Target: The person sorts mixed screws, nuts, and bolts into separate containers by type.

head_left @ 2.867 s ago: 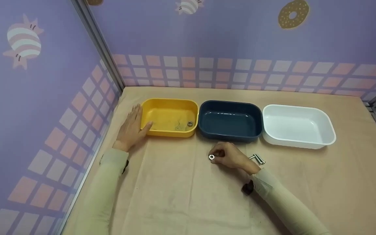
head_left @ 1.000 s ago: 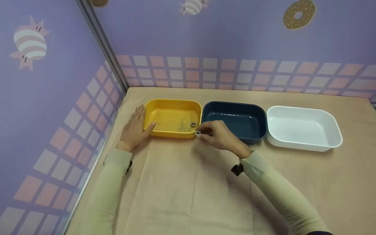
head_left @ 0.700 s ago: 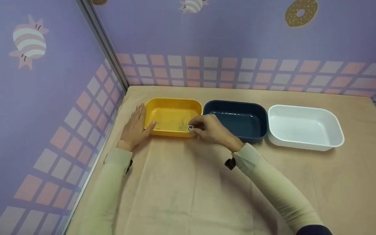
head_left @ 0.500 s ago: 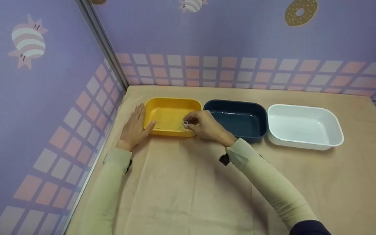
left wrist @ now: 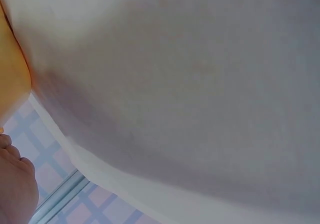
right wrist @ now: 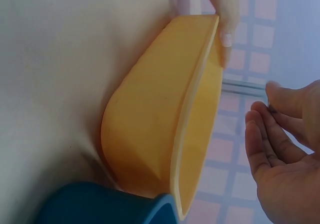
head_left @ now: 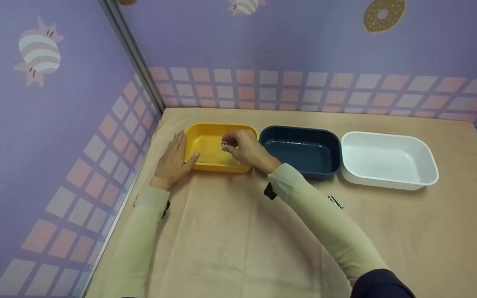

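Note:
My right hand (head_left: 246, 148) is over the yellow container (head_left: 222, 167) and pinches a small metal nut (head_left: 224, 144) between thumb and fingertips. In the right wrist view, that hand (right wrist: 285, 129) shows above the container's rim, with the nut mostly hidden by the fingers. My left hand (head_left: 173, 163) rests along the container's left side, fingers straight and thumb over the front rim. The other nut in the container is hidden behind my right hand. The left wrist view catches only part of the left hand (left wrist: 17, 189) at its edge.
A dark blue container (head_left: 300, 176) stands right of the yellow one, and a white container (head_left: 391, 182) stands beyond it. Metal bolts (head_left: 336, 202) lie on the cloth near my right sleeve (head_left: 325, 219). Patterned walls (head_left: 304, 49) border the back and left.
My right hand has carried the nut from the cloth in front of the blue container, left and back, to over the yellow container. My left hand has stayed at its side.

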Demonstrator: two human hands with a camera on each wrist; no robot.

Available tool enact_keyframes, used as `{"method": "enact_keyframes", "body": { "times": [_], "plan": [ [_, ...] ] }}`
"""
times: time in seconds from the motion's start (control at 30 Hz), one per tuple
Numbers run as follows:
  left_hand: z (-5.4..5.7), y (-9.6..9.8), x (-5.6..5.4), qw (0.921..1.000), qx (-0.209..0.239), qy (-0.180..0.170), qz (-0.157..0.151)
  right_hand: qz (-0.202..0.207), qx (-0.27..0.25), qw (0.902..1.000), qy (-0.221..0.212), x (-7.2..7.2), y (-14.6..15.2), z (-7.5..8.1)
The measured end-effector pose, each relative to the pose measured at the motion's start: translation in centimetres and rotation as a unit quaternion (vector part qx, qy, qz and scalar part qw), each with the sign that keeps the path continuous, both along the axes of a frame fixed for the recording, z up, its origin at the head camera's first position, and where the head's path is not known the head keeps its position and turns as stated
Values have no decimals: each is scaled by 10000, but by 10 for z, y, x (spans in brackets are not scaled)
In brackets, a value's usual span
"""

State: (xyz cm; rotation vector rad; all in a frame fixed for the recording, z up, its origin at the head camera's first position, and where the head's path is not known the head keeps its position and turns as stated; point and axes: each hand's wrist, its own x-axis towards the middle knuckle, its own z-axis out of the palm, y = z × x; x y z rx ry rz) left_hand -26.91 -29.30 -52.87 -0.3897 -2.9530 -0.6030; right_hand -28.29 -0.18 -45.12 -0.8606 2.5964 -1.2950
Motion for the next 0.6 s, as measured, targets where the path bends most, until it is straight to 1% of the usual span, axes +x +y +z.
{"method": "enact_keyframes", "body": {
  "times": [0.1,0.23,0.43,0.6],
  "plan": [
    [1,2,1,10000,-36,-51,47,-197,19,9997,-120,-4,-3,1],
    [3,3,-2,9999,3,-87,82,-464,-68,9989,-59,-13,-10,1],
    [0,6,-1,10000,39,-20,30,-663,-136,9977,2,-23,-20,-9],
    [-3,2,3,9999,93,2,55,-811,-141,9965,-115,-28,-30,-15]
  ]
}}
